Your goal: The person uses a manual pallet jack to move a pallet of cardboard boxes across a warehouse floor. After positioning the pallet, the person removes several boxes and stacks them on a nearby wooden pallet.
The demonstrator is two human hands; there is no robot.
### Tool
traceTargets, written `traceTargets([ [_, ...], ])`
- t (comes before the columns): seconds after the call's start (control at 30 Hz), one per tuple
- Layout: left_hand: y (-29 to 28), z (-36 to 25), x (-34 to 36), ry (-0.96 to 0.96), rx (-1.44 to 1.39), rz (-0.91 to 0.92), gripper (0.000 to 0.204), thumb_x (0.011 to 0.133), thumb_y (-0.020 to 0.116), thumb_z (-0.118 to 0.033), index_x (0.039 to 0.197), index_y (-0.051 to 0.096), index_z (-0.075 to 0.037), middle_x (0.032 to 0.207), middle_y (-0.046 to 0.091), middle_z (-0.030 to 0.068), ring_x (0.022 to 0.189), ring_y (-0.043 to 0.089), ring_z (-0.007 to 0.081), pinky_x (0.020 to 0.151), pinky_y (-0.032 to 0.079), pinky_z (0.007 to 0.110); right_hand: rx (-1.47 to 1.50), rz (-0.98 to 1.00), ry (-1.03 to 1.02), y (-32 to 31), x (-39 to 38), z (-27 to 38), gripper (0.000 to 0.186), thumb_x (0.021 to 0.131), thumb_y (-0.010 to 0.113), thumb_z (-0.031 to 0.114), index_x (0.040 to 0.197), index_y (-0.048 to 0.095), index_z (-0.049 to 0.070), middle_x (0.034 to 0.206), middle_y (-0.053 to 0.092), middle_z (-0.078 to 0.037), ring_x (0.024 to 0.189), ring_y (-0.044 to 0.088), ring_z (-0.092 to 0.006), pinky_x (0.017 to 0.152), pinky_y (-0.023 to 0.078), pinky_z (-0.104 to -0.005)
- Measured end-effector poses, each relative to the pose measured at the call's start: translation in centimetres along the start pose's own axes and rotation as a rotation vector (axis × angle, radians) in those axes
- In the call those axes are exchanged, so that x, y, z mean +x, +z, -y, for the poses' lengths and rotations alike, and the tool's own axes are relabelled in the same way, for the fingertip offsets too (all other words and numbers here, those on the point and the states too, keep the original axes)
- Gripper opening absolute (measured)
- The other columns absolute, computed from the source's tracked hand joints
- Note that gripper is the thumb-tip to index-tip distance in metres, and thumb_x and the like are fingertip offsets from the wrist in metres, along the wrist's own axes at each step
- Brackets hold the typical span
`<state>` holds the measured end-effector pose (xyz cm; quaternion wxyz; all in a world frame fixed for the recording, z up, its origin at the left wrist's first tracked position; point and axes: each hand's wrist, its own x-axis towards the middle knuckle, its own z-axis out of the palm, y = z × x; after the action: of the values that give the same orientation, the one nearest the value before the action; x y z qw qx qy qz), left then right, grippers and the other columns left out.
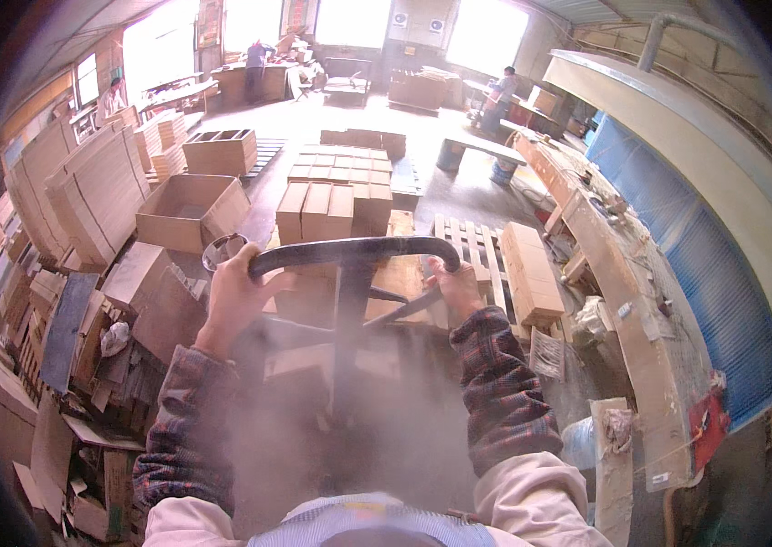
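Nearest: two forearms in dark plaid sleeves (506,387) come in from the lower edge, with the centre between them hazy. Left hand (233,301) is at the left end of a black handle (358,249), fingers grasping it, thumb toward the middle; some fingers hidden. Right hand (461,288) grasps the bent right side of the same handle, fingers curled round it. Key relation: the handle's long axis runs left to right, square across the body, at the fingers of both hands; neither hand looks clearly nearer. A black post (349,305) drops from its middle between the forearms; its foot is too blurred to read. Just beyond, straight ahead past the bar, stand rows of brown boxes (340,173). To their right: a wooden pallet (470,235) and a long box (532,273); further right, a cluttered tabletop (627,342) beside a blue panel (687,255). To their left: an open carton (187,214) and leaning cardboard stacks (98,196). Far end: people near bright windows (356,20).
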<state>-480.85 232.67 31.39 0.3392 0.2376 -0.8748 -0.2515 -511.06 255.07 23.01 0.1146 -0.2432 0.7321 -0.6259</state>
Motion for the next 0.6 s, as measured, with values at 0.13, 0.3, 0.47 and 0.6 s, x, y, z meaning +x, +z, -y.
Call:
traceTargets([
  [0.13,0.4,-0.5,3.2,0.122,0.083,-0.043,0.043,0.075,0.080,-0.043,0.086,0.064,-0.005,0.066,0.064,0.0111,0.062,0.064,0.0258,0.061,0.049,0.037,-0.113,-0.007,-0.022,0.9,2.4,-0.3,0.024,0.091,0.071,0.026,0.085,0.069,0.003,0.063,0.064,-0.003,0.056,0.062,-0.0117,0.051,0.049,-0.0294],
  [0.3,1.2,0.7,4.7,-0.007,0.044,-0.035,0.040,0.074,0.080,-0.041,0.084,0.065,-0.005,0.067,0.065,0.0119,0.065,0.066,0.0277,0.061,0.049,0.037,-0.030,0.239,0.025,0.3,3.8,0.5,0.024,0.092,0.070,0.027,0.088,0.068,0.004,0.072,0.068,-0.004,0.068,0.064,-0.0105,0.064,0.052,-0.0282],
  [0.47,1.0,1.4,6.2,-0.055,0.078,0.003,0.035,0.074,0.079,-0.035,0.086,0.065,-0.005,0.069,0.065,0.0125,0.067,0.066,0.0288,0.064,0.050,0.037,0.232,0.851,0.056,-2.3,7.8,1.9,0.052,0.103,0.042,0.046,0.121,0.058,0.000,0.112,0.066,-0.016,0.106,0.062,-0.0226,0.094,0.049,-0.0366],
  [0.6,1.1,1.7,7.0,-0.050,0.018,0.010,0.029,0.073,0.079,-0.024,0.088,0.066,-0.003,0.074,0.067,0.0143,0.070,0.068,0.0267,0.067,0.051,0.035,0.446,1.124,0.311,0.3,12.8,2.3,0.076,0.101,0.022,0.062,0.133,0.051,-0.001,0.122,0.062,-0.020,0.111,0.062,-0.0268,0.099,0.049,-0.0394],
])
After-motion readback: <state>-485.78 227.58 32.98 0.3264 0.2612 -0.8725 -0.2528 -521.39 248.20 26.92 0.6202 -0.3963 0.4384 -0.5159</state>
